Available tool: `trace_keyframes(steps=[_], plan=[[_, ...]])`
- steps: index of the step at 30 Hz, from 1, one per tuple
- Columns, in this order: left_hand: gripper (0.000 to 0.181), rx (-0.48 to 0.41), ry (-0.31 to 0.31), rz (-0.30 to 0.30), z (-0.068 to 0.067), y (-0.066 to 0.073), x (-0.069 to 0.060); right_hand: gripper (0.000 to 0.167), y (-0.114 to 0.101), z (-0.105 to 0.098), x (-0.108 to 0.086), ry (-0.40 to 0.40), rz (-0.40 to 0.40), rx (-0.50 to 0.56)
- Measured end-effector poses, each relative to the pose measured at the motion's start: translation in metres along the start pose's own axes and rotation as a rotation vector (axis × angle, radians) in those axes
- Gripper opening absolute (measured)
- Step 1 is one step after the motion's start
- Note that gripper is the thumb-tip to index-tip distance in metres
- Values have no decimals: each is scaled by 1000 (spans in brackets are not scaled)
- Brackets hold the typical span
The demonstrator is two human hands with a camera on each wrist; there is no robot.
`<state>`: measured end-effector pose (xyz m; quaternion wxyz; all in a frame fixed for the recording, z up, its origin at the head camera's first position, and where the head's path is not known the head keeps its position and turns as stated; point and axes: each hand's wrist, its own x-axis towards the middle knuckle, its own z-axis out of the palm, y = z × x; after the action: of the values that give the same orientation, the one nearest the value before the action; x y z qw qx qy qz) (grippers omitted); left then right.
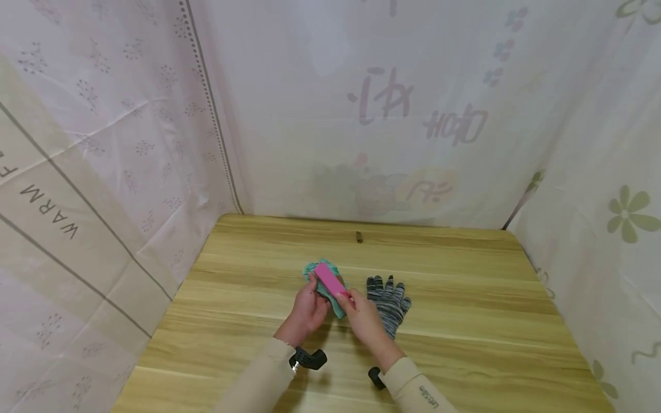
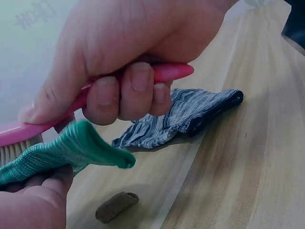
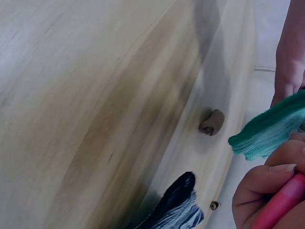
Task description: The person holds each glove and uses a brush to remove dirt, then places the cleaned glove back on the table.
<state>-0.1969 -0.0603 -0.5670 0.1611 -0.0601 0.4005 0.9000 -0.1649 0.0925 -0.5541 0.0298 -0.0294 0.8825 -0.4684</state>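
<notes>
My left hand holds a green knitted glove, its thumb along the near edge and its fingers beneath. A pink brush lies over the glove, its pale bristles against the knit in the left wrist view. The right hand grips the brush's handle, fingers curled round it and thumb pressed along its back. Only the handle's pink end shows in the right wrist view. Just right of my right hand, a grey-and-black striped glove lies flat on the table, fingers pointing away.
One small brown roll lies near the back edge of the wooden table. In the right wrist view, a brown roll and a smaller brown piece rest on the wood. Printed curtains hang behind and at both sides.
</notes>
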Motion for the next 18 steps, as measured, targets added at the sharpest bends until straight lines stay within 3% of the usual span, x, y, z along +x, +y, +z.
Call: trace_keyframes(steps=[18], plan=[[70, -33, 6, 23, 0, 2, -4, 36, 6, -3, 1, 2, 6, -3]])
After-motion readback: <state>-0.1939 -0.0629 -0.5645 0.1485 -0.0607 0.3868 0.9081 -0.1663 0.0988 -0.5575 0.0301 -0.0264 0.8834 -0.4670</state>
